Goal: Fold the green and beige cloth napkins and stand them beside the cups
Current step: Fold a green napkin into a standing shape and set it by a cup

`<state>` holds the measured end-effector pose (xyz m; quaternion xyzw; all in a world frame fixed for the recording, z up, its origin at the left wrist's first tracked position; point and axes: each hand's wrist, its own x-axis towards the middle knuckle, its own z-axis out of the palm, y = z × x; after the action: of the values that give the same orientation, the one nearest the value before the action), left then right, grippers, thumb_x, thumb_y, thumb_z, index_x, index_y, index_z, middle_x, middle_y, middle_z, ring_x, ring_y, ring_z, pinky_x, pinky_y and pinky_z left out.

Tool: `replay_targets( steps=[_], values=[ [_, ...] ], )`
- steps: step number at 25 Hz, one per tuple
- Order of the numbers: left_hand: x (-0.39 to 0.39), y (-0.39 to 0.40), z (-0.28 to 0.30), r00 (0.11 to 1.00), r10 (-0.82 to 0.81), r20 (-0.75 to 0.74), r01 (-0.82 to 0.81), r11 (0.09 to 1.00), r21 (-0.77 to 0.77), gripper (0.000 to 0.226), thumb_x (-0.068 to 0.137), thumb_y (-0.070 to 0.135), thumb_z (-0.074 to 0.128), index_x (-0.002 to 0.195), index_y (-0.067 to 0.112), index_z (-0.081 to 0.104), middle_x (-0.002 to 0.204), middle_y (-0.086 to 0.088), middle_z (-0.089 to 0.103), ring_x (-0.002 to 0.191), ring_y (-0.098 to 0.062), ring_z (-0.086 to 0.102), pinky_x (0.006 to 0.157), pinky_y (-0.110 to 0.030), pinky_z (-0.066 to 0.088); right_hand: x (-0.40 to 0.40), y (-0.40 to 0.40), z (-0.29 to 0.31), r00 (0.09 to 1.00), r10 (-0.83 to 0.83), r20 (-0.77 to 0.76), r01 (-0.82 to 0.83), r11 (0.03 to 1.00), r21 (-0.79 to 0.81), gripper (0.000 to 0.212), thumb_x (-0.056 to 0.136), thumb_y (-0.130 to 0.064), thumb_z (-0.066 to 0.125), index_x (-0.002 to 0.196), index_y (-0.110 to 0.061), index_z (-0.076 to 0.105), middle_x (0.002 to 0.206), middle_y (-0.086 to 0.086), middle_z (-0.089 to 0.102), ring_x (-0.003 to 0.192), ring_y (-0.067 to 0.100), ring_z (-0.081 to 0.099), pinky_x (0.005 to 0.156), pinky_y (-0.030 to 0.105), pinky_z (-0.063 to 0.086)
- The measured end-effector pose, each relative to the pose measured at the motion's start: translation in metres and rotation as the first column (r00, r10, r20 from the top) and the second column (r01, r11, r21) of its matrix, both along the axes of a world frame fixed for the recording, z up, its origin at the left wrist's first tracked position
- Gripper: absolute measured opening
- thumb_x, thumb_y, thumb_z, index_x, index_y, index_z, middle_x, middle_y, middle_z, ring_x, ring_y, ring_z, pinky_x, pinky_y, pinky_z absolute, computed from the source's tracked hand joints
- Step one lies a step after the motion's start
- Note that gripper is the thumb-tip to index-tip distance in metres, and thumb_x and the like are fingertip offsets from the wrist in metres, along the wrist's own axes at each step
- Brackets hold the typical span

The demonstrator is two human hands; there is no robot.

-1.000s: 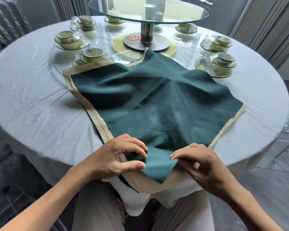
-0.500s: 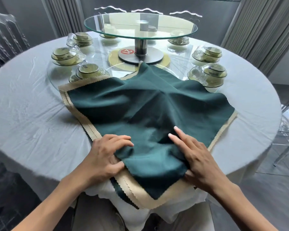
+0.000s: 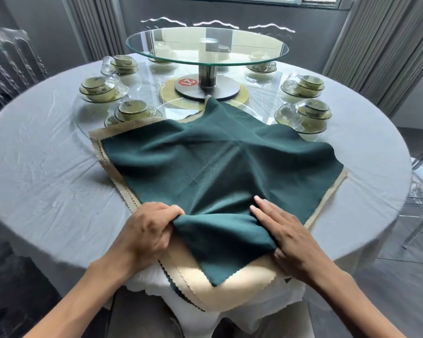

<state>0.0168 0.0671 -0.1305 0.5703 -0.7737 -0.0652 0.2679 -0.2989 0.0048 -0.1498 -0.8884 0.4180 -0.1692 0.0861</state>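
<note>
1. Head view: two napkins lie stacked at the near edge of the round table [image 3: 47, 191], a green napkin [image 3: 217, 167] on a beige napkin [image 3: 230, 289], its near corner hanging over the edge.
2. Left hand [image 3: 144, 235] pinches a green fold; right hand [image 3: 286, 232] presses flat on it, fingers straight and together.
3. Seven cup-and-bowl sets [image 3: 303, 85] ring the glass turntable [image 3: 206, 48].
4. One red disc [image 3: 186, 82] reads "21", seen upside down.
</note>
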Motion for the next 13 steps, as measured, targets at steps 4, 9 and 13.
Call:
replay_targets(
  steps=[4,9,13],
  values=[
    [-0.002,0.004,0.006,0.991,-0.017,-0.135,0.018,1.0,0.01,0.018,0.088,0.031,0.04,0.087,0.027,0.057,0.07,0.008,0.059,0.068,-0.012,0.056,0.063,-0.038,0.047,-0.018,-0.002,0.016,0.992,0.045,0.116,-0.056,0.994,0.095,0.078,0.058,0.003,0.036,0.127,-0.018,0.065,0.134,-0.006,0.06,0.13,0.003,0.046,0.109,0.017,0.032],
    [-0.014,0.019,0.031,0.91,-0.061,-0.411,0.066,0.998,-0.001,0.024,0.092,0.04,0.048,0.083,0.024,0.064,0.063,0.0,0.059,0.058,-0.02,0.057,0.054,-0.038,0.045,-0.036,0.028,0.067,0.992,0.032,0.119,-0.048,0.991,0.126,0.047,0.065,-0.001,0.049,0.097,-0.033,0.061,0.069,-0.011,0.063,0.062,0.009,0.057,0.058,0.032,0.047],
    [-0.012,0.026,0.065,0.891,-0.127,-0.435,0.201,0.971,0.129,0.037,0.09,0.045,0.046,0.071,0.017,0.063,0.061,0.005,0.055,0.057,-0.002,0.049,0.053,-0.023,0.037,-0.044,0.033,0.104,0.94,0.069,0.333,-0.211,0.887,0.41,0.038,0.069,0.002,0.045,0.081,-0.024,0.07,0.066,-0.007,0.067,0.061,0.005,0.06,0.055,0.024,0.044]
  ],
)
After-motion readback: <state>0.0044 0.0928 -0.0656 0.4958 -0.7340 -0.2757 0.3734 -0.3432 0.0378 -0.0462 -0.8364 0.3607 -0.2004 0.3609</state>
